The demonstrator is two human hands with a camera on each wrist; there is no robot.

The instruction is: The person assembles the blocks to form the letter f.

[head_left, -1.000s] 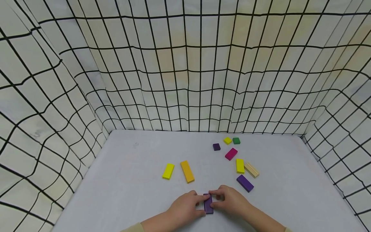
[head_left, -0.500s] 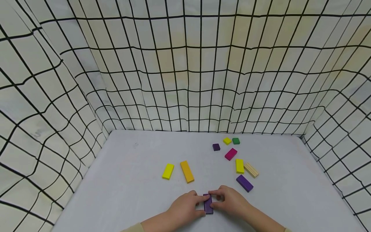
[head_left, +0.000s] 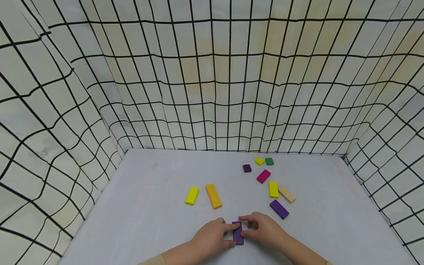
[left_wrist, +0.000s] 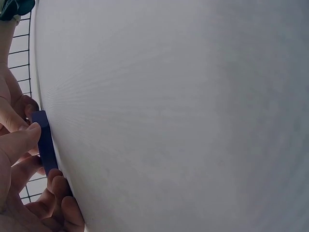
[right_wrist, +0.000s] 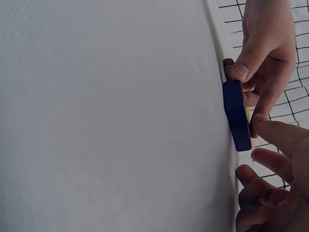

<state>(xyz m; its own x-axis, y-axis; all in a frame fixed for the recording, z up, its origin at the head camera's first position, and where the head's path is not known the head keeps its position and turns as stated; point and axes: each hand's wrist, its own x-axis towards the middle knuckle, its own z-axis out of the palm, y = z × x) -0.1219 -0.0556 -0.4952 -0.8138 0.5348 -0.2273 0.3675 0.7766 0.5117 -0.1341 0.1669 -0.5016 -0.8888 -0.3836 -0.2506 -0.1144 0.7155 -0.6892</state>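
At the bottom centre of the head view, the index finger of the left hand (head_left: 210,236) lies over the top end of a purple block (head_left: 237,233), its thumb at the block's lower left corner, so these 2 digits hold the block. From the right, the thumb of the right hand (head_left: 264,229) touches the long right side, and its index fingertip sits at the upper right corner, apart from the thumb; I cannot tell whether these 2 pinch the block or only steady it.

Between the 2 hands, the block lies flat, its long axis running nearly up and down the frame with the top leaning slightly left. Both hands touch it, so neither is clearly nearer.

Up and right of the right hand lies the other purple block (head_left: 279,209), slanting from upper left to lower right and nearer to that hand than to the left. Above the left hand are an orange block (head_left: 213,196) and, left of it, a yellow block (head_left: 192,195).

Farther up, right of centre, are 6 more pieces (head_left: 263,176), the 3 smallest near the top edge of the white table (head_left: 149,228). Black netting (head_left: 228,92) fills the upper frame.
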